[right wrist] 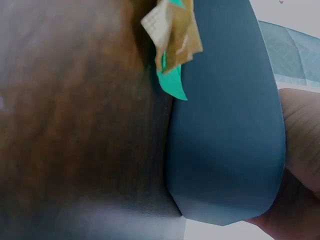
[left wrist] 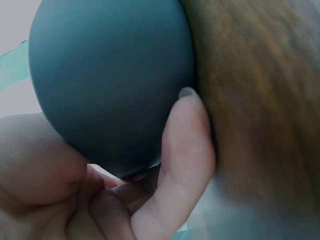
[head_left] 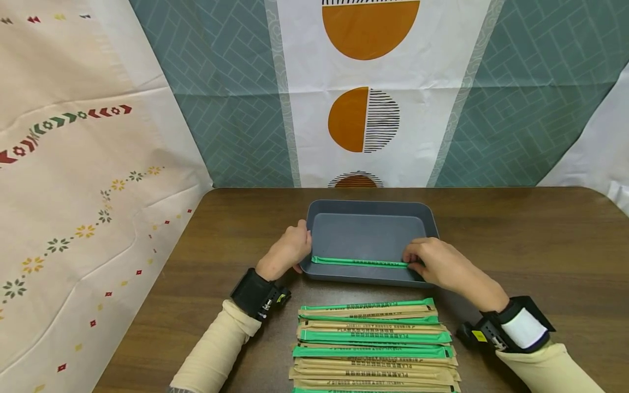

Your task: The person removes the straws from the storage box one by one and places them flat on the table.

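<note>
A shallow grey tray [head_left: 371, 237] lies on the table in the head view. My left hand [head_left: 290, 248] grips its left side; in the left wrist view the thumb [left wrist: 187, 150] lies along the tray's outer wall [left wrist: 115, 85]. Inside the tray, along its near side, rests one slim green wrapped stick [head_left: 358, 262]. My right hand [head_left: 437, 262] reaches over the tray's right rim and pinches the right end of this stick with curled fingers. In the right wrist view the tray wall [right wrist: 225, 125] hides those fingertips.
In front of the tray lies a stack of several slim wrapped sticks, some green [head_left: 373, 352], some tan [head_left: 378, 374]. Their torn-looking ends [right wrist: 175, 35] show beside the tray in the right wrist view. Patterned cloth [head_left: 226, 93] hangs behind the wooden table [head_left: 521, 229].
</note>
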`<state>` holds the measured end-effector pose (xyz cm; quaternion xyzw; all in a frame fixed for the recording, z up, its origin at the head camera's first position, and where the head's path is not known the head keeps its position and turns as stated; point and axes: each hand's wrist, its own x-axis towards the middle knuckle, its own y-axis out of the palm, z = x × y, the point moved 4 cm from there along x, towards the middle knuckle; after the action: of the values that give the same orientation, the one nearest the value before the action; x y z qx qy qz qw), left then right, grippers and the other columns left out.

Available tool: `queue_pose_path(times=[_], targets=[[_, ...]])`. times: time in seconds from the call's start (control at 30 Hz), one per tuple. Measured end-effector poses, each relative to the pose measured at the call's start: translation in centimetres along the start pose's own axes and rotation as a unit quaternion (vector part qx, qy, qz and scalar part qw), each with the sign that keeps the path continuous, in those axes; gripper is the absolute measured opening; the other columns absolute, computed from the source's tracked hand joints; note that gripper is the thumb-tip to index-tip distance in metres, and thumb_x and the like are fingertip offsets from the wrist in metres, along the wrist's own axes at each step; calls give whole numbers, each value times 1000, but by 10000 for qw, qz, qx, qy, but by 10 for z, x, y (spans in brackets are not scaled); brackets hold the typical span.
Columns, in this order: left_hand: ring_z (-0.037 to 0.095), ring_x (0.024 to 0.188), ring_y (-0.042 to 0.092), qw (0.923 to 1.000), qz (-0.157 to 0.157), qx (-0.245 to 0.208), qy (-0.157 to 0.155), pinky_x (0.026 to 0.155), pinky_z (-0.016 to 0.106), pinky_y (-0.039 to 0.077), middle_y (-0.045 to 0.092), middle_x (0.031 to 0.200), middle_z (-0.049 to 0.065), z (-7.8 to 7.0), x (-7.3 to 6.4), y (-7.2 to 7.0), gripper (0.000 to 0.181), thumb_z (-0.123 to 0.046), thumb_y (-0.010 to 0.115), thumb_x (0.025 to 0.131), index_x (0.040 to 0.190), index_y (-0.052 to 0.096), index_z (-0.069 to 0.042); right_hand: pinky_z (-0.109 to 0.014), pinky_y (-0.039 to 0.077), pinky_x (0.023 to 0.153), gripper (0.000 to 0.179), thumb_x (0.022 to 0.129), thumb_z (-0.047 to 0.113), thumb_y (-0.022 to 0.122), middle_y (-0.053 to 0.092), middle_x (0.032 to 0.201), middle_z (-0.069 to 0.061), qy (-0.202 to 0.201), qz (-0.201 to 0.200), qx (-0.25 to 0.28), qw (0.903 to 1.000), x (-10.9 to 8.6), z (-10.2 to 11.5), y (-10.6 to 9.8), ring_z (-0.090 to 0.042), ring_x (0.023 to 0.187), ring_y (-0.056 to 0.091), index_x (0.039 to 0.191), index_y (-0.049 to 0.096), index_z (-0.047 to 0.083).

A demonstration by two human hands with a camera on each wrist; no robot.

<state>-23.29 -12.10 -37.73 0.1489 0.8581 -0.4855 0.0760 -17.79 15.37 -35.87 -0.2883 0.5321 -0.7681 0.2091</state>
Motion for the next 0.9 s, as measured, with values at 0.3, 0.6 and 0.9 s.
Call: queue_pose_path(times=[0.3,0.6,0.9], targets=[[20,38,57,9999,-2,-52,-134,44,33,54,57,101,28,0,-1,0,42,-21,32,101,136,30,3,-29,52,51,17,70,-1,76,62,77,-2,38,-94,-176,9998,-2,1,-6,-11,65,57,79,67,10],[19,37,56,10000,-11,-6,-33,43,34,55,57,88,23,-1,-1,-1,40,-20,33,101,134,31,5,-29,51,51,18,69,-1,76,62,76,0,-72,-440,-408,9982,-9,17,-33,-11,64,56,79,67,11],[19,37,57,10000,-35,-60,28,40,33,54,57,91,27,-3,-1,-1,38,-18,32,101,130,34,6,-24,50,47,22,64,-1,78,60,73,3,-537,-873,-573,9931,-20,43,-51,-8,63,56,76,67,13]])
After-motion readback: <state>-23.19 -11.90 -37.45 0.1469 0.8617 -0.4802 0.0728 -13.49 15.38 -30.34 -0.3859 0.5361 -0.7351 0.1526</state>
